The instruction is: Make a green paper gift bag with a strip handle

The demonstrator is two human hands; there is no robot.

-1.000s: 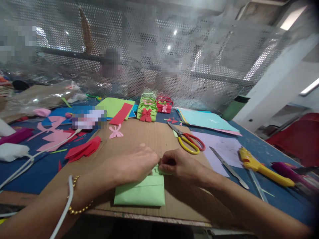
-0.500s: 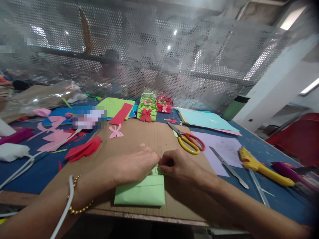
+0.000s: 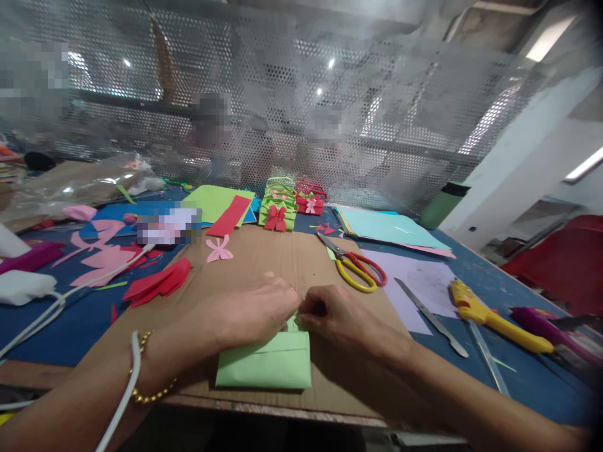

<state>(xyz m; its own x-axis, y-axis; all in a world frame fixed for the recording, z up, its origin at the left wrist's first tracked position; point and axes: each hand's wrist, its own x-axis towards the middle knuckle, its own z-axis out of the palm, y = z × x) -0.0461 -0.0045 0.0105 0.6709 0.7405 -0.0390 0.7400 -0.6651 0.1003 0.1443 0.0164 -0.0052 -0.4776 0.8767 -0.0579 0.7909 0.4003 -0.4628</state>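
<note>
A folded light green paper (image 3: 266,364) lies on a sheet of brown cardboard (image 3: 282,263) in front of me. My left hand (image 3: 249,311) rests on its upper left part, fingers curled and pinching the top edge. My right hand (image 3: 336,317) meets it from the right, fingertips pinched on the same top corner of the green paper. The exact fold under the fingers is hidden. A gold bracelet (image 3: 141,383) and a white cable (image 3: 120,402) cross my left wrist.
Yellow-and-red scissors (image 3: 358,267), a metal blade (image 3: 431,317), a yellow glue gun (image 3: 494,317) and a purple tool (image 3: 541,320) lie to the right. Pink and red paper cut-outs (image 3: 157,282) lie left. Small green and red paper baskets (image 3: 280,210) and stacked coloured sheets (image 3: 391,229) stand behind, before a mesh screen with people beyond.
Hardly anything has changed; my right hand has shifted very slightly while both hands keep pinching the green paper's top edge.
</note>
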